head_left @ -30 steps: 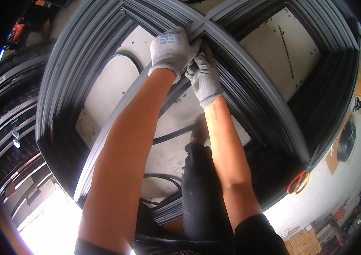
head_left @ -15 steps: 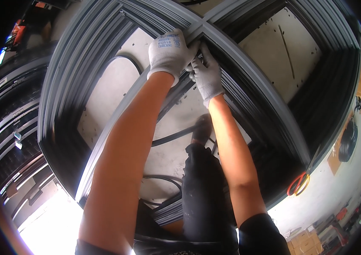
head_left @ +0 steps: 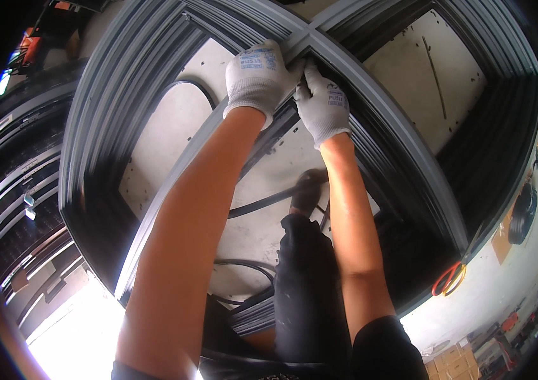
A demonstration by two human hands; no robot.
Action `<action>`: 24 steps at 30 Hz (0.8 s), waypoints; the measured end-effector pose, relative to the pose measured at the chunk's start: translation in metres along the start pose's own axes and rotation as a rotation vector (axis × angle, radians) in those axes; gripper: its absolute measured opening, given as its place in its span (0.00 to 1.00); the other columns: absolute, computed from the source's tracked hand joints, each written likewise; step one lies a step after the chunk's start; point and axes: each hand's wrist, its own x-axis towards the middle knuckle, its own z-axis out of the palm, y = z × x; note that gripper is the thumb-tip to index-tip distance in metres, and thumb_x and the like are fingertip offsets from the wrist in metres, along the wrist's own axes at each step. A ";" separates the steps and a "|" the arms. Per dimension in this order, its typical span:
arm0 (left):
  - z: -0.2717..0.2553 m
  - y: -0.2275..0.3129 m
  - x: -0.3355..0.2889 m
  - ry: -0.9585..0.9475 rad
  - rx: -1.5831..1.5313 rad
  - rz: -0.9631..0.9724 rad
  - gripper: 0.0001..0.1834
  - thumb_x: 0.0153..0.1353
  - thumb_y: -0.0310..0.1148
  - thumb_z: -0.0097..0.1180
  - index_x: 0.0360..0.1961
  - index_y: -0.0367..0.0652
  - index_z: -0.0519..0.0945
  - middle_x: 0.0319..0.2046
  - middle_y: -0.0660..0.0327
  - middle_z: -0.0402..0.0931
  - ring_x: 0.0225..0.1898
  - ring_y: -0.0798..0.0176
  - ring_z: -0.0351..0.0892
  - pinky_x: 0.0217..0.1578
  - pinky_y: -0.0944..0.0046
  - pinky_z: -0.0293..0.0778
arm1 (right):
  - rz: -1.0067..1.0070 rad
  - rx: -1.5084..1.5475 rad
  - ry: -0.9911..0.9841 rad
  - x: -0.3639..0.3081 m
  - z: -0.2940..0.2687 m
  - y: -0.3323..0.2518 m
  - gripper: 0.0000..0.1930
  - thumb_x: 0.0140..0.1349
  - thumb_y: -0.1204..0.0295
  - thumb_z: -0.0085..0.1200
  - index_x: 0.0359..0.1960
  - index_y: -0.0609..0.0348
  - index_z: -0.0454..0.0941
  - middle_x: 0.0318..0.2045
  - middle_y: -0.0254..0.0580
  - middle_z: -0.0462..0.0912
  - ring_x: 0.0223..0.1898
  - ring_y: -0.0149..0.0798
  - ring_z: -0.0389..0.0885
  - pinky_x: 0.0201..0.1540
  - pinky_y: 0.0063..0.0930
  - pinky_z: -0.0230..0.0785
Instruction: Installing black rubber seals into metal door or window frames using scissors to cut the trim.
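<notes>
A stack of grey frames [head_left: 402, 120] with crossing bars lies before me. My left hand [head_left: 259, 76], in a white and grey glove, is closed over a bar just left of the crossing. Its thumb points right, into the inner corner; its fingertips are hidden. In a matching glove, my right hand [head_left: 324, 107] is at that corner, close to the left thumb. Its fingers are bent and pinched together at the bar's inner edge, and what they hold is too small to make out. Below, a black strip [head_left: 269, 199] crosses the opening near my shoe [head_left: 307, 190].
Another black strip [head_left: 202, 88] loops in the left opening. Scissors with red and yellow handles [head_left: 449, 280] lie at the stack's right edge. Long dark profiles [head_left: 28, 171] are racked at left. Cardboard boxes [head_left: 454, 364] and a black coil [head_left: 522, 212] are on the right.
My right hand has turned so that more of its back shows, and it has shifted slightly right. The left hand stays on the bar. The whole view has shifted a little.
</notes>
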 end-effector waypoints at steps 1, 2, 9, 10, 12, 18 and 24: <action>-0.001 0.000 0.000 0.014 -0.006 0.008 0.38 0.62 0.67 0.50 0.48 0.39 0.81 0.42 0.49 0.85 0.45 0.50 0.86 0.48 0.56 0.80 | -0.027 -0.060 -0.003 -0.005 -0.006 0.001 0.31 0.66 0.65 0.53 0.70 0.52 0.61 0.35 0.48 0.85 0.37 0.50 0.86 0.41 0.43 0.79; -0.001 0.000 0.000 0.020 -0.014 0.011 0.38 0.61 0.67 0.50 0.48 0.39 0.81 0.42 0.48 0.85 0.45 0.50 0.86 0.47 0.56 0.81 | -0.072 -0.111 0.007 -0.011 -0.010 0.000 0.31 0.66 0.65 0.53 0.70 0.51 0.62 0.34 0.47 0.85 0.35 0.49 0.86 0.41 0.43 0.79; -0.003 0.000 0.000 -0.047 -0.018 -0.022 0.37 0.62 0.65 0.52 0.49 0.39 0.81 0.42 0.50 0.85 0.43 0.50 0.87 0.45 0.56 0.82 | 0.056 -0.225 0.015 -0.021 -0.009 -0.013 0.31 0.65 0.65 0.53 0.70 0.49 0.62 0.34 0.42 0.86 0.33 0.44 0.86 0.38 0.39 0.80; -0.003 0.000 0.000 -0.040 -0.011 -0.017 0.36 0.61 0.65 0.52 0.49 0.39 0.80 0.40 0.50 0.85 0.42 0.51 0.87 0.45 0.56 0.82 | 0.076 -0.245 0.023 -0.020 -0.007 -0.013 0.31 0.65 0.65 0.52 0.70 0.49 0.61 0.35 0.42 0.86 0.33 0.44 0.86 0.38 0.38 0.80; -0.002 0.000 0.000 0.001 -0.005 0.002 0.36 0.61 0.65 0.52 0.47 0.38 0.80 0.36 0.51 0.85 0.40 0.53 0.87 0.44 0.56 0.81 | 0.144 -0.241 -0.067 -0.015 -0.007 -0.011 0.30 0.66 0.64 0.50 0.71 0.41 0.62 0.36 0.47 0.86 0.36 0.49 0.86 0.40 0.45 0.78; -0.002 0.001 0.001 -0.031 -0.022 -0.022 0.34 0.61 0.63 0.53 0.48 0.39 0.81 0.40 0.51 0.85 0.42 0.51 0.87 0.43 0.56 0.82 | 0.109 -0.345 -0.169 -0.009 -0.020 -0.006 0.28 0.68 0.61 0.47 0.71 0.32 0.61 0.37 0.47 0.86 0.37 0.49 0.86 0.41 0.45 0.79; 0.001 -0.002 -0.001 0.050 -0.012 0.023 0.33 0.62 0.62 0.53 0.46 0.39 0.82 0.37 0.51 0.86 0.41 0.51 0.87 0.42 0.56 0.82 | -0.011 -0.379 -0.064 -0.008 -0.030 -0.006 0.28 0.68 0.60 0.50 0.70 0.42 0.64 0.32 0.42 0.85 0.32 0.45 0.86 0.37 0.41 0.79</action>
